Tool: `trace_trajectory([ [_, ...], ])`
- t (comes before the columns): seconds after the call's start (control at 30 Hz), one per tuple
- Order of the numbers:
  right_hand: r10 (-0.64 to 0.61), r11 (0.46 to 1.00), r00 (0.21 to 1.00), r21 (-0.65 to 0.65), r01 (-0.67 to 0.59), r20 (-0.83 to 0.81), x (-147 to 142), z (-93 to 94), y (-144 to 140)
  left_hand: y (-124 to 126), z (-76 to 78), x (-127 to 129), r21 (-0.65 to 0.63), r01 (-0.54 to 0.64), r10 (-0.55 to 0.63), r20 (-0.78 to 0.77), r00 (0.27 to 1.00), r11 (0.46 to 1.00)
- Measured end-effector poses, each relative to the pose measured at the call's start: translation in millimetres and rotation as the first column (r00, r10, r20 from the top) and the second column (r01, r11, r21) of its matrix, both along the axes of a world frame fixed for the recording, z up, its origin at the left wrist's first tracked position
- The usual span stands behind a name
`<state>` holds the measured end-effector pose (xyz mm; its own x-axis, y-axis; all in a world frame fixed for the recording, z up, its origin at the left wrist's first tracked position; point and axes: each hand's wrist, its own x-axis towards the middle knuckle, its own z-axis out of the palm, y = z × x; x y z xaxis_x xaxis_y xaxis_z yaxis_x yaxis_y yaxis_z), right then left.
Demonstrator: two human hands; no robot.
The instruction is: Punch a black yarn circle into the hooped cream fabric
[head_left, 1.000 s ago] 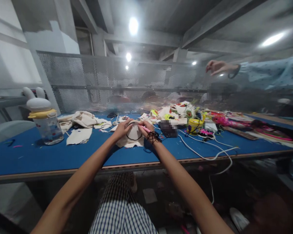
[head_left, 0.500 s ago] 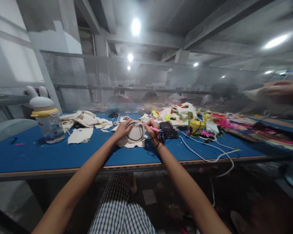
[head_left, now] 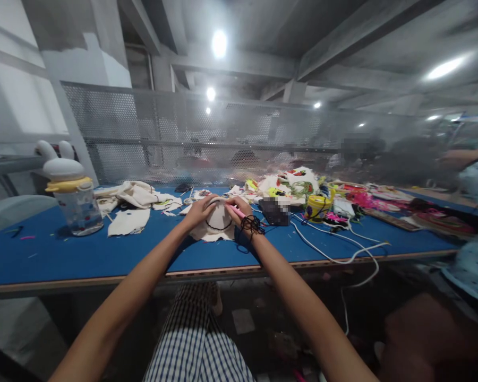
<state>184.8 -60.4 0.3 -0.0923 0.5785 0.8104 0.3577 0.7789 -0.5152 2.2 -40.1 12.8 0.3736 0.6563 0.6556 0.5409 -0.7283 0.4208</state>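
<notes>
Off-white cloth point(head_left: 218, 216) with a dark ring-shaped outline lies in front of me at the table's near middle, its ragged edge spreading below the ring. My left hand point(head_left: 201, 211) is closed on the left rim of this cloth. A slim pink pen-like tool point(head_left: 236, 212) is in my right hand point(head_left: 244, 208), whose fingers are pinched round it over the cloth's upper right. Loops of black yarn point(head_left: 253, 225) hang by my right wrist. The tool's tip is hidden by my fingers.
On the left stands a rabbit-eared water bottle point(head_left: 75, 197) near pale cloth scraps point(head_left: 129, 222). A dark phone-like slab point(head_left: 274, 213), a yellow tub point(head_left: 317, 209) and a white cable point(head_left: 334, 260) lie to the right. Behind is a perforated metal screen point(head_left: 175, 127); another person's patterned sleeve point(head_left: 472, 265) is at far right.
My right hand has shifted slightly left and inward over the cloth, and the pink tool is tilted more steeply. The other person's hand at far right has drawn back.
</notes>
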Motion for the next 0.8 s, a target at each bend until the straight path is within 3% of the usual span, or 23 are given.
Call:
trace_trajectory([
  [0.23, -0.138, 0.99, 0.983, -0.04, 0.134, -0.124, -1, 11.2, -19, 2, -1.4, -2, -0.007, -0.041, 0.041, 0.002, 0.999, 0.999],
  [0.8, -0.067, 0.995, 0.997, -0.073, 0.065, -0.031, -3, 10.0, -17, 1, -2.1, -3, -0.02, 0.006, -0.005, 0.02, 1.0, 1.0],
])
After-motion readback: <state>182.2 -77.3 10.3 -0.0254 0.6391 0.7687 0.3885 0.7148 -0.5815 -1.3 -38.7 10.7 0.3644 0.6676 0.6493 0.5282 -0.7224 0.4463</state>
